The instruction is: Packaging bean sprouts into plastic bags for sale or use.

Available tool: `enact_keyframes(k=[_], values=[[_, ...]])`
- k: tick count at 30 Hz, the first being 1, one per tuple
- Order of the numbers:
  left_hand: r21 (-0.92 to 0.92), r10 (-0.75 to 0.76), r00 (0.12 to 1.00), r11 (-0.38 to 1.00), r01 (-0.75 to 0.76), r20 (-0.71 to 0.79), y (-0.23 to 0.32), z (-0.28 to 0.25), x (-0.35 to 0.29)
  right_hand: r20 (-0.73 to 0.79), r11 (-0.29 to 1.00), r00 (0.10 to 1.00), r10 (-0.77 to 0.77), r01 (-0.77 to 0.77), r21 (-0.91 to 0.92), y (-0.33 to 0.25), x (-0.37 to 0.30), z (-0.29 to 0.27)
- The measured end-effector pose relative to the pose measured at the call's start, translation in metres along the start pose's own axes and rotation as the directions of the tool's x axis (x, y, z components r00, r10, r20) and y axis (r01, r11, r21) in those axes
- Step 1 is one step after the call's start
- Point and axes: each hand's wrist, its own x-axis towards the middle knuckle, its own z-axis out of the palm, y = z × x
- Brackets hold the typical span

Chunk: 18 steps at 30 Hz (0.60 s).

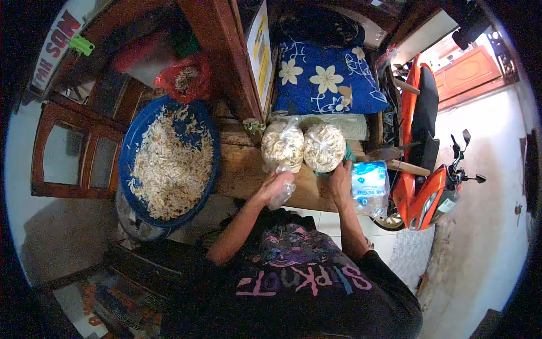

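Two clear plastic bags full of pale shredded food stand side by side on the wooden bench (237,169): a left bag (282,148) and a right bag (324,148). At the near side of the left bag is my left hand (275,183), its fingers closed with crumpled clear plastic (282,196) around them. My right hand (340,179) touches the lower right side of the right bag; its fingertips are partly hidden there. Something teal (349,152) shows just beyond that hand. A large blue basin (125,164) to the left holds a heap of the same shreds (172,164).
Right of my right hand lies a blue and clear plastic pack (370,183). A blue flowered cushion (327,79) is behind the bags, beside a wooden post (226,51). A red plastic bag (195,76) sits beyond the basin. An orange motorbike (415,192) stands at right.
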Motion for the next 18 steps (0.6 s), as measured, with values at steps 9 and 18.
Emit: enact_keyframes(k=[9, 18], values=[[0.434, 0.101, 0.993, 0.899, -0.063, -0.066, 0.044, -0.098, -0.066, 0.227, 0.989, 0.973, -0.044, 0.010, 0.149, -0.020, -0.019, -0.053], [0.734, 0.230, 0.971, 0.649, -0.200, 0.062, 0.000, -0.044, 0.061, 0.325, 0.914, 0.885, -0.332, 0.217, 0.342, -0.027, -0.054, -0.033]])
